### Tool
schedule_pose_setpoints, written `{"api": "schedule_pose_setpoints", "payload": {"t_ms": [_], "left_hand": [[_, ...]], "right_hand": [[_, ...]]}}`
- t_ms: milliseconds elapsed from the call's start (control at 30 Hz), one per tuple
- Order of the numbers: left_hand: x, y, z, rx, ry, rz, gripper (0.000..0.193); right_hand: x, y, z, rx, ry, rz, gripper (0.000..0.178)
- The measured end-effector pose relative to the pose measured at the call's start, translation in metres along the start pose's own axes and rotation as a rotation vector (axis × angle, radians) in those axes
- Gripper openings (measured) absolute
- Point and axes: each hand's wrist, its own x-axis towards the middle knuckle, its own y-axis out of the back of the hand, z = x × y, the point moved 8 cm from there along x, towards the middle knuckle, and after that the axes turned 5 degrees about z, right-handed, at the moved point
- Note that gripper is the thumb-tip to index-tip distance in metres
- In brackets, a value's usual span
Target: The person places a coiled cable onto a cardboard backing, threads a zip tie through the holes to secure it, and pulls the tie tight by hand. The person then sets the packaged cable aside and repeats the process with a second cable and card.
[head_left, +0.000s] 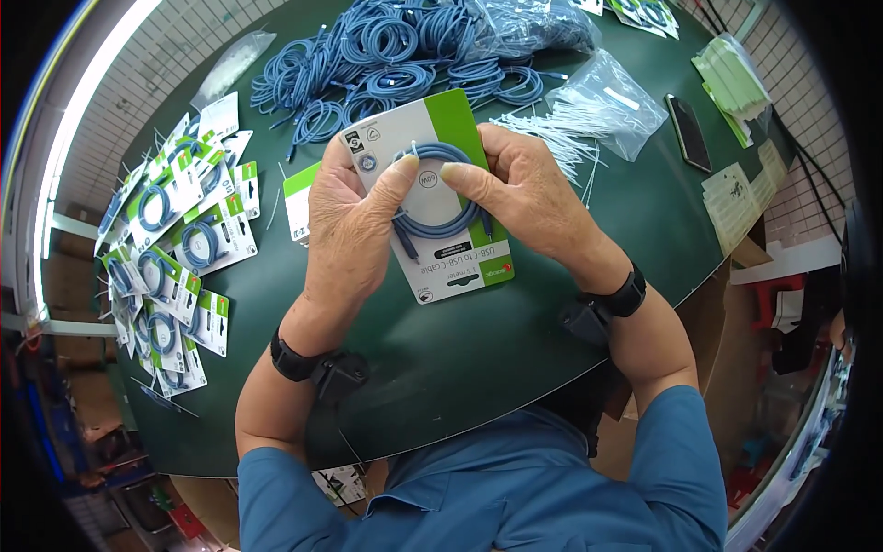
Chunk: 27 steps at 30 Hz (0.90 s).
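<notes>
Between my two hands is a white and green cardboard backing card (460, 269), with a coiled blue cable (440, 227) lying against its face. Its print faces me upside down, and the hanging slot is at the near edge. A white cable tie (413, 150) shows at the top of the coil. My left hand (354, 216) grips the card's left side, thumb pressed on the coil. On the right side my right hand (533, 193) does the same, its thumb near the coil's top. The fingers behind the card are hidden. Another card (299, 201) lies partly behind my left hand.
Carded cables (175, 235) are heaped at the left. Loose coiled blue cables (377, 46) lie at the back, beside clear bags (616, 101) and scattered white cable ties (556, 138). A phone (688, 133), green cards (731, 78) and cream sheets (736, 202) lie rightward on the dark green table (460, 368).
</notes>
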Motion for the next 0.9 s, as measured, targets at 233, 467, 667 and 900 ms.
{"api": "schedule_pose_setpoints", "payload": {"t_ms": [233, 467, 667, 900], "left_hand": [[0.001, 0.001, 0.004, 0.023, -0.013, -0.127, 0.032], [0.003, 0.002, 0.006, -0.018, -0.002, -0.145, 0.036], [-0.005, -0.012, 0.012, 0.125, -0.035, -0.132, 0.050], [-0.046, -0.048, 0.070, 0.963, -1.035, 0.008, 0.050]], "right_hand": [[0.004, 0.000, -0.002, 0.136, -0.040, -0.073, 0.037], [0.004, 0.000, -0.007, 0.179, -0.025, -0.093, 0.033], [0.003, 0.015, -0.011, 0.144, 0.020, 0.093, 0.028], [-0.002, 0.030, -0.015, 0.065, 0.137, 0.351, 0.028]]}}
